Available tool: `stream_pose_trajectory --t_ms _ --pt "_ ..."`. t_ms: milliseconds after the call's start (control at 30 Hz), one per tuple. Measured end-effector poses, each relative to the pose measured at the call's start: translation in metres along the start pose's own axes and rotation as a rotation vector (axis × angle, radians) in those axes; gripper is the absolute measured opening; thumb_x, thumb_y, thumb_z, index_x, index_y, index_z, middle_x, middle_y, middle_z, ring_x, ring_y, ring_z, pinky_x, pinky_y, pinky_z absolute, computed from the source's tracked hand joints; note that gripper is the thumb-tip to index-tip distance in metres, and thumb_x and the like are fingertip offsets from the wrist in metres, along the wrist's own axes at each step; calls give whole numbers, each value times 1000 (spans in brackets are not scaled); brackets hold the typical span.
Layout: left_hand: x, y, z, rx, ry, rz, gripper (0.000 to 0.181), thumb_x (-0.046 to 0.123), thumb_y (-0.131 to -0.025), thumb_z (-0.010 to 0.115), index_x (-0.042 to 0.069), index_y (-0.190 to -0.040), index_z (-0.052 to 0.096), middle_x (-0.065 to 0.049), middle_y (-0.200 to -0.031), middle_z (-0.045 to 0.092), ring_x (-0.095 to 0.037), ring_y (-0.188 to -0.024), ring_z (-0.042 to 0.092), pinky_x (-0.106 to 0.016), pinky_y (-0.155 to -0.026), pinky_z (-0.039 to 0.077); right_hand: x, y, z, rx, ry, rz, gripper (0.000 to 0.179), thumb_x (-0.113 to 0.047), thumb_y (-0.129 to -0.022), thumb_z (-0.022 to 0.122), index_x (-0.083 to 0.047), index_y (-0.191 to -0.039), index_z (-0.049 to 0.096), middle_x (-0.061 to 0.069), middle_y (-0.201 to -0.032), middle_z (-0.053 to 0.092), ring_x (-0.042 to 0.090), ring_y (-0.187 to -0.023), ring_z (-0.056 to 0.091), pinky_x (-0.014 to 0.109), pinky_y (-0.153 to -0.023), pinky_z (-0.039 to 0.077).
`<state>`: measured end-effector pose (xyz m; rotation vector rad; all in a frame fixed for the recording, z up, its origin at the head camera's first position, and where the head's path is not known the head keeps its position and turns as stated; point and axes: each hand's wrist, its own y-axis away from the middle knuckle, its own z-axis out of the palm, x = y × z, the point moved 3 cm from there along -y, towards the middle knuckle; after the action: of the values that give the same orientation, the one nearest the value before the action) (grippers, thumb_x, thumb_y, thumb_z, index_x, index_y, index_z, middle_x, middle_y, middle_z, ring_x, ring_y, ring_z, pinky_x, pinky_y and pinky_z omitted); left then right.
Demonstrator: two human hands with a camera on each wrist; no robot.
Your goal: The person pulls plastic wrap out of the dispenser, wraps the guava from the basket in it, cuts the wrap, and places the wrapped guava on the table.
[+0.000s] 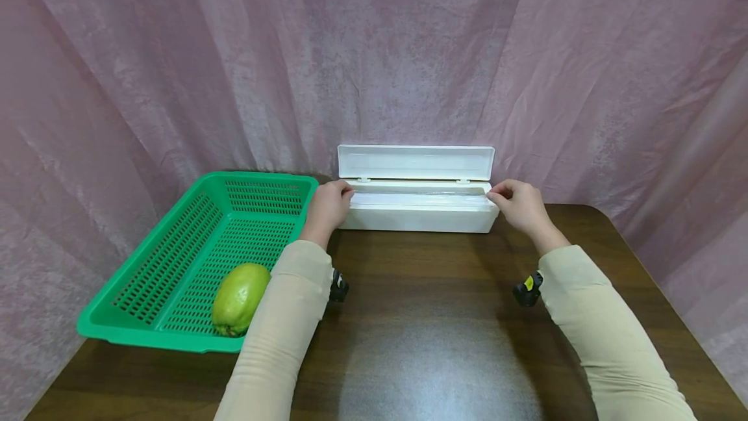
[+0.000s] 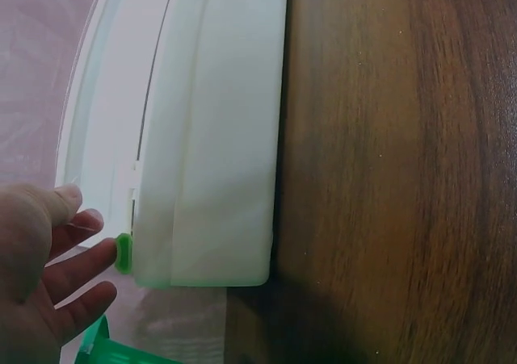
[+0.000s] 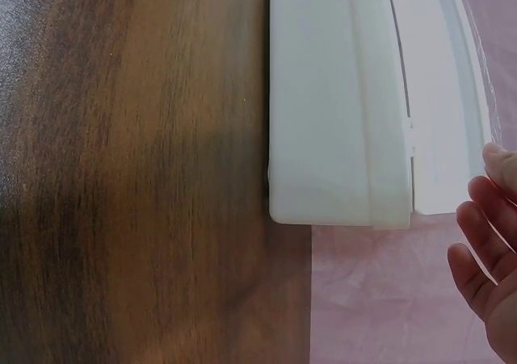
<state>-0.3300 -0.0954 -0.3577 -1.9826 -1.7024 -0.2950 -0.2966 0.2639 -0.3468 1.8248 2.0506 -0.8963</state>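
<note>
A white cling film dispenser box (image 1: 416, 219) stands at the back of the table, its hinged lid (image 1: 416, 162) raised. A clear strip of cling film (image 1: 419, 191) stretches across the box opening between both hands. At the box's left end, my left hand (image 1: 328, 205) pinches one end of the film between thumb and index finger. My right hand (image 1: 521, 205) pinches the other end at the right. In the right wrist view the film (image 3: 480, 49) shows as thin shiny lines. The other fingers (image 2: 85, 271) of the left hand are loosely bent beside a small green tab (image 2: 123, 253) on the box.
On the left is a green slotted plastic basket (image 1: 199, 180) with a yellow-green, papaya-like fruit (image 1: 241, 297) near its front. My left forearm crosses over the basket's right side. A pink curtain (image 1: 409, 51) hangs behind the brown wooden table (image 1: 421, 317).
</note>
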Motion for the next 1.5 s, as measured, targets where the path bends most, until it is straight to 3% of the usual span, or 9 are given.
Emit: stream_pose_trajectory --t_ms 667,1500 --pt "1 2 -8 -36 44 -35 25 26 -97 53 12 -113 66 -7 -104 69 -22 -78 61 -36 -71 51 -2 -1 -5 26 -2 -11 25 -23 -94 58 0 -96 67 17 -90 66 27 -80 56 32 -68 42" --pt "0 2 -17 -72 118 -30 24 26 -95 56 12 -110 69 -7 -109 69 -25 -99 63 -40 -81 52 -2 3 -8 28 -32 3 25 -22 -94 58 1 -99 66 20 -97 67 29 -87 59 32 -70 43"
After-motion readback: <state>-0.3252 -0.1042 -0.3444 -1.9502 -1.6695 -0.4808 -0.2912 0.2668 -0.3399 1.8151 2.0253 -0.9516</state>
